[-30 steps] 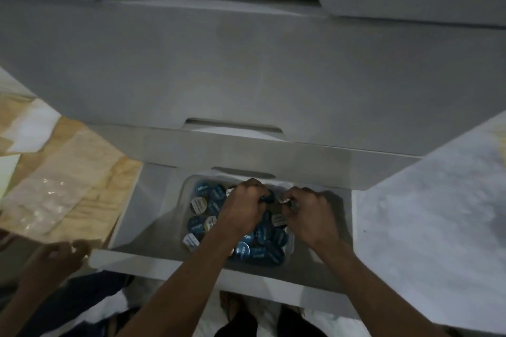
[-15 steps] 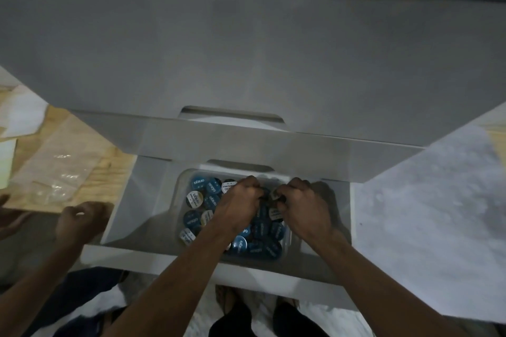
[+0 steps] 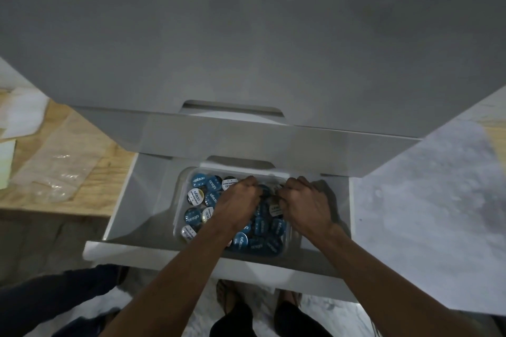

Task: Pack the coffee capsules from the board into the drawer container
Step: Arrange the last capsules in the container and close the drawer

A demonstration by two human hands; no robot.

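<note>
A clear plastic container sits inside an open white drawer. It is packed with several blue and white coffee capsules, lids facing up. Both my hands are down in the container's far half, knuckles up. My left hand has its fingers curled over capsules near the middle. My right hand curls its fingers on capsules close beside it; a white-lidded capsule shows between the two hands. What the fingertips hold is hidden under the knuckles.
A grey cabinet front towers above the drawer. A wooden board with clear plastic wrap lies at the left. A marbled grey floor lies at the right. Another person's dark sleeve is at bottom left, and my feet stand below the drawer.
My hands have stayed on the capsules in the container's far half. The other person's hand at the left has dropped out of view. The camera has tilted slightly.
</note>
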